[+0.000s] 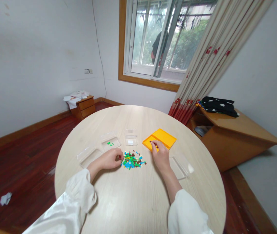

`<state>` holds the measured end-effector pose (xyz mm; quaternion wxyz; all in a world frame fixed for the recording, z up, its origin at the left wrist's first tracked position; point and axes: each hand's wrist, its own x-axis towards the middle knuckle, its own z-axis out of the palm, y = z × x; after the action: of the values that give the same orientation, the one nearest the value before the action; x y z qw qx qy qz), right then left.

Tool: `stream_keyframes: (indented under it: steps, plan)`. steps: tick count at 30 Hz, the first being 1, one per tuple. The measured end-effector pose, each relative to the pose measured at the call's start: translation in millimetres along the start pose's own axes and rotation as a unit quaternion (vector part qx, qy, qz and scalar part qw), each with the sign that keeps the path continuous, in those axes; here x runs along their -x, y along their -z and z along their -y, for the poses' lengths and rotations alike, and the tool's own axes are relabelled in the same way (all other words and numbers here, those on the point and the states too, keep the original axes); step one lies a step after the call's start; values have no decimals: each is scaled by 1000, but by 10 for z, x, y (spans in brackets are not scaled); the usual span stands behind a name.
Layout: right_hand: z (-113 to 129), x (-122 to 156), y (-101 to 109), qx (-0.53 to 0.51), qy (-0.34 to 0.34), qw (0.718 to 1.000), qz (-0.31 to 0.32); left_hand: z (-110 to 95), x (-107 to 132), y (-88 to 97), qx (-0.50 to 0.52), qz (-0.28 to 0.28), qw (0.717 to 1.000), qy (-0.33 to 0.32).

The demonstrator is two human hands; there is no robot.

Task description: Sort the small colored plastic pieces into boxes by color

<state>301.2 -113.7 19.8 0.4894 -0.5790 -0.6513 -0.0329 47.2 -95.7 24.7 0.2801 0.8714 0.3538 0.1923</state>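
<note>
A loose pile of small building bricks (132,160) in green, blue, brown and cream lies on the round table. At its left edge is my left hand (112,158), fingers curled together; whatever they hold, if anything, is hidden. My right hand (161,155) is above the open yellow box (168,139), thumb and finger pinching a small dark brown brick (150,141). Part of the box's near side is covered by that hand, and a dark piece shows inside it beside the fingers.
Clear plastic boxes stand around the pile: one with several green bricks (110,144), a small one (131,139) with a white piece, one (89,156) at left and one (179,167) at right. The table (126,201) has a curved edge. A wooden cabinet (226,136) leans beyond it.
</note>
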Motion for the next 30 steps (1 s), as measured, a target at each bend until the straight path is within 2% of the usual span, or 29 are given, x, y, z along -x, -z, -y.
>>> stream_keyframes:
  steps: [7, 13, 20, 22, 25, 28, 30]
  plan:
    - [-176, -69, 84, 51, 2, 998, -36, 24, 5, 11, -16, -1, 1000, 17]
    - [-97, -91, 166, 148, -16, 987, -55, 9, 0, 6, -20, -2, 999, 36]
    - [-37, -90, 143, 117, -7, 992, -53, -25, -10, 22, -14, -8, 999, 47]
    - [-29, -81, 121, 90, 9, 995, -42, -37, -17, 50, -22, -40, 998, 53]
    - [15, -44, 73, 62, 24, 998, 1, -20, -28, 96, -38, -143, 988, 49]
    - [91, 21, 4, 36, 42, 995, 79, 26, -30, 118, -51, -252, 965, 50]
    - [140, 70, -47, 16, 65, 988, 142, 49, -28, 118, -61, -299, 951, 59]
